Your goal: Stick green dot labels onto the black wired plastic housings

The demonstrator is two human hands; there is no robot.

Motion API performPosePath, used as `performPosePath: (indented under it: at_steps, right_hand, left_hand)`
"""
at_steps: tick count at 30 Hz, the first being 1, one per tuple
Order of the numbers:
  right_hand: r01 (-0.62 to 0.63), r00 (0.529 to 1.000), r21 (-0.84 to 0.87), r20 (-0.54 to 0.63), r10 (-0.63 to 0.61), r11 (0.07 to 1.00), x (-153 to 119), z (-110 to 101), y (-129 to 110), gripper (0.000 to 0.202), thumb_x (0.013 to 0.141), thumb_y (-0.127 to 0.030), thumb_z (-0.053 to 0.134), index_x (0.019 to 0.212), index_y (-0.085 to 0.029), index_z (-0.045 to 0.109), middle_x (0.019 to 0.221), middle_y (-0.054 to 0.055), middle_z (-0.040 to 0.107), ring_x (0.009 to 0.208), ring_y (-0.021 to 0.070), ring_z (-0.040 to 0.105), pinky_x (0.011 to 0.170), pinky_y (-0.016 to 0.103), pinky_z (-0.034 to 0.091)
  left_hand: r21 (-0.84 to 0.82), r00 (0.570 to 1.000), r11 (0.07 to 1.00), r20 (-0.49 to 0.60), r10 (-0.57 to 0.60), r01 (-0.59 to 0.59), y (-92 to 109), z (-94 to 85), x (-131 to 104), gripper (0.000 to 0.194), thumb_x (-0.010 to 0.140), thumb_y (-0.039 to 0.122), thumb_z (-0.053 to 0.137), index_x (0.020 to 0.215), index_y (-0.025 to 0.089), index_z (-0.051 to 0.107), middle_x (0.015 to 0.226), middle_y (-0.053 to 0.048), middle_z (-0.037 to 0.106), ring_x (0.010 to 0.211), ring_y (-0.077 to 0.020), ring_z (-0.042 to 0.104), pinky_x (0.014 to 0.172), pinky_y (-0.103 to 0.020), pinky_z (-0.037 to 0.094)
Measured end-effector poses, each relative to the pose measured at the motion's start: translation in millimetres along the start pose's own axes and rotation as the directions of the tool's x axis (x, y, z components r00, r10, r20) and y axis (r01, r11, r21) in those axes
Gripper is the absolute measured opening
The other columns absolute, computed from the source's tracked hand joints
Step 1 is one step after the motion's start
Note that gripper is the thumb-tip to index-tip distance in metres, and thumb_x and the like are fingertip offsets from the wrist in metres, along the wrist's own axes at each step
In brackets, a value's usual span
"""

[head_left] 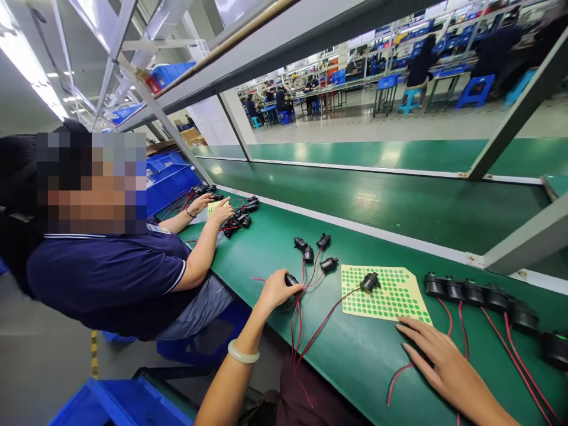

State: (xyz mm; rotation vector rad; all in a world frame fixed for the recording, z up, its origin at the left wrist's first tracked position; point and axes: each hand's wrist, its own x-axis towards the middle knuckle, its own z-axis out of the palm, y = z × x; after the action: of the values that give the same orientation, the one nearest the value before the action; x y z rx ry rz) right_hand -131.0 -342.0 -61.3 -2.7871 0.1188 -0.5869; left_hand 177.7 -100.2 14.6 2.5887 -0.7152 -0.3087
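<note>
My left hand (279, 290) has its fingers closed round a black cylindrical part (290, 280) with red wires, low over the green table. Several similar parts, one of them here (329, 265), lie just beyond it. A pale yellow sheet (399, 278) of green round stickers is flat on the table, and a wired black part (369, 283) rests on it. My right hand (432, 355) lies with fingers spread near the sheet's lower right edge, holding nothing. To the right stands a row of black parts (473, 291), some with green dots on top, their red wires trailing toward me.
On the left a seated person (110, 284) handles another sticker sheet (217, 207) among black wired parts. Blue bins (171, 177) stand beyond. A metal frame post (528, 236) rises at the right. A blue crate (119, 402) is below at the left.
</note>
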Motion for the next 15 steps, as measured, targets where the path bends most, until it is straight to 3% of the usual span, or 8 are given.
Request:
performPosePath:
  at_steps: [4,6,8,12,15]
  right_hand:
    - [-0.015,1.0,0.017,-0.007,0.015,1.0,3,-6,-8,0.032,0.095,-0.041,0.045,0.117,-0.026,0.062,0.125,0.006,0.061,0.111,0.0244,0.059,0.089,0.04,0.053]
    - [-0.014,1.0,0.029,-0.01,0.014,0.999,7,-11,-11,0.03,0.095,-0.04,0.046,0.116,-0.026,0.062,0.121,0.004,0.063,0.108,0.0226,0.061,0.089,0.038,0.053]
    - [-0.027,0.999,0.035,-0.033,0.028,0.999,15,-17,-11,0.03,0.096,-0.039,0.045,0.116,-0.025,0.062,0.116,0.004,0.066,0.105,0.0213,0.062,0.088,0.036,0.052]
    - [-0.148,0.983,-0.02,-0.111,0.145,0.989,43,-25,5,0.033,0.098,-0.037,0.036,0.106,-0.021,0.064,0.106,0.007,0.068,0.098,0.0223,0.063,0.085,0.037,0.051]
    - [-0.219,0.969,-0.075,-0.137,0.207,0.973,66,-25,24,0.031,0.097,-0.033,0.035,0.097,-0.019,0.063,0.098,0.008,0.067,0.092,0.0231,0.062,0.081,0.037,0.049]
  left_hand:
    - [-0.041,0.988,0.999,-0.149,-0.035,0.029,-17,-15.9,-4,0.048,0.074,0.046,0.065,0.11,0.014,0.058,0.105,-0.014,0.064,0.088,-0.0254,0.063,0.085,-0.039,0.048]
    - [-0.165,0.955,0.986,-0.291,-0.064,0.016,-26,-29.0,-9,0.055,0.074,0.046,0.065,0.117,0.014,0.054,0.113,-0.015,0.06,0.088,-0.0246,0.063,0.086,-0.04,0.049]
    - [-0.362,0.898,0.929,-0.429,-0.093,-0.077,-28,-42.7,-13,0.06,0.07,0.046,0.071,0.12,0.016,0.054,0.119,-0.013,0.056,0.091,-0.0237,0.065,0.083,-0.036,0.052]
    - [-0.693,0.817,0.642,-0.549,-0.177,-0.327,-10,-66.5,-15,0.071,0.064,0.039,0.079,0.126,0.023,0.05,0.13,-0.009,0.047,0.098,-0.0202,0.065,0.075,-0.025,0.056]
    - [-0.787,0.81,0.433,-0.556,-0.188,-0.439,15,-77.9,-9,0.074,0.061,0.033,0.082,0.128,0.028,0.049,0.132,-0.008,0.047,0.095,-0.0172,0.065,0.073,-0.023,0.055]
